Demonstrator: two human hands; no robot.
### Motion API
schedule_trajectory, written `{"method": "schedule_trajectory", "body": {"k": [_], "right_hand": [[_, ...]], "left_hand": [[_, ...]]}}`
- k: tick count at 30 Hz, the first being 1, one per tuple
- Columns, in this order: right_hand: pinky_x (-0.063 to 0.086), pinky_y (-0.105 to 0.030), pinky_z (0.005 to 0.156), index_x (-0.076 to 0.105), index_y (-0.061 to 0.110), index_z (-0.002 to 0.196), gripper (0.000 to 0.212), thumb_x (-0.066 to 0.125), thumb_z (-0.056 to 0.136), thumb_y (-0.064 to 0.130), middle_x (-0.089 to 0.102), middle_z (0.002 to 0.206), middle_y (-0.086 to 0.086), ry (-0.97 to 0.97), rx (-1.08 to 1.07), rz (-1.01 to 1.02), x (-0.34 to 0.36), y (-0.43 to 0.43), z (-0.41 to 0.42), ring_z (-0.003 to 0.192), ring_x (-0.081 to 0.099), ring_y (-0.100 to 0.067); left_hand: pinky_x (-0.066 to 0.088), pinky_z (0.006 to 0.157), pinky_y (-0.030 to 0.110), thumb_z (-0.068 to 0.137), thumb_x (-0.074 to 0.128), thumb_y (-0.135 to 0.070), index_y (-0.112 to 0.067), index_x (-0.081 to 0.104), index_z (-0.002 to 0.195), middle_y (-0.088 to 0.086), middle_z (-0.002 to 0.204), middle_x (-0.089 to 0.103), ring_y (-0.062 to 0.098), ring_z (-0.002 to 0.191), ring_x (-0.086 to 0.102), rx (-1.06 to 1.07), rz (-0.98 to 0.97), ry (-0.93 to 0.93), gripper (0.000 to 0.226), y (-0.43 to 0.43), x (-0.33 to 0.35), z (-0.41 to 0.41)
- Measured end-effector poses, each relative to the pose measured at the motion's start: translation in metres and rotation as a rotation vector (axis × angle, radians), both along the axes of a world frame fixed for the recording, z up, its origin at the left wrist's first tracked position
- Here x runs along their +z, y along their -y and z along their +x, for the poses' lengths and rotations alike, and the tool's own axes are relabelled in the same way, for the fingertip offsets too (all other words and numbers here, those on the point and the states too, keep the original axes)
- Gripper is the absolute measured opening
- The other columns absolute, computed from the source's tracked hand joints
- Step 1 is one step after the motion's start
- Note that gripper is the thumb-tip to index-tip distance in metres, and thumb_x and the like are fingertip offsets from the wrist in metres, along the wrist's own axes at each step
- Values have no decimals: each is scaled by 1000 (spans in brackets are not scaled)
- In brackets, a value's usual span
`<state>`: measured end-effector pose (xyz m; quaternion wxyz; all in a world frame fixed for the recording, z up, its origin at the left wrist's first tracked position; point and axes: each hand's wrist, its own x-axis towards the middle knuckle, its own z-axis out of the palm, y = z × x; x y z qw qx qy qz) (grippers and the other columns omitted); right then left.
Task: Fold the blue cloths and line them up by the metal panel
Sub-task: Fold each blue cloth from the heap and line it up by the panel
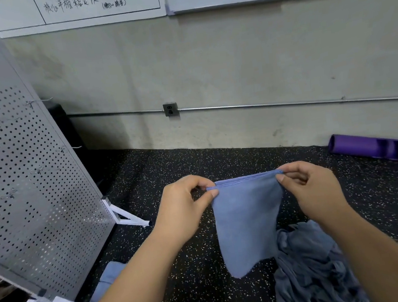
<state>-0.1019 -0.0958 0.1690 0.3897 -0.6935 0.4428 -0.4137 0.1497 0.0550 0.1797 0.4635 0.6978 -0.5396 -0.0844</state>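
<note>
Blue: one cloth point(247, 220) pinched between left hand point(185, 207) and right hand point(315, 191), one crumpled heap point(312, 270) near it.

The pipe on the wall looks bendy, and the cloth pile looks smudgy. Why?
In the head view the wide-angle lens slightly bends the pipe; the cloth pile at the bottom is blurred, and the held blue cloth looks sharp.

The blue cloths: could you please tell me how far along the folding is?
One folded cloth already seems to lie by the metal panel, partly hidden by an arm. In hand: the left hand and right hand pinch the top corners of a doubled cloth, held hanging. Left: the crumpled pile awaits folding.
</note>
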Motion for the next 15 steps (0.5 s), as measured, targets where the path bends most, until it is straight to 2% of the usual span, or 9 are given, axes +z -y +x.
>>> {"method": "schedule_trajectory", "body": {"k": [8, 12, 15], "right_hand": [[62, -38, 83, 77, 33, 97, 15, 80, 94, 19, 79, 87, 16, -47, 22, -4, -1, -3, 4, 87, 75, -8], [56, -30, 75, 76, 35, 96, 16, 80, 95, 19, 78, 87, 18, -15, 16, -21, 2, -7, 7, 81, 72, -5], [55, -24, 76, 79, 29, 99, 14, 80, 95, 16, 80, 88, 11, 61, 59, 37, 5, -11, 9, 84, 74, -6]], "left_hand": [[58, 87, 34, 89, 86, -18, -32, 78, 90, -11, 86, 75, 12, 88, 72, 14, -50, -134, 17, -1, 1, 5], [58, 88, 32, 89, 85, -10, -32, 75, 102, -6, 90, 76, 12, 90, 72, 8, -105, -287, 27, 2, 1, 7], [55, 84, 25, 91, 81, -1, -20, 75, 113, 4, 93, 77, 10, 83, 69, -34, -147, -477, 29, 2, 6, 7]]}}
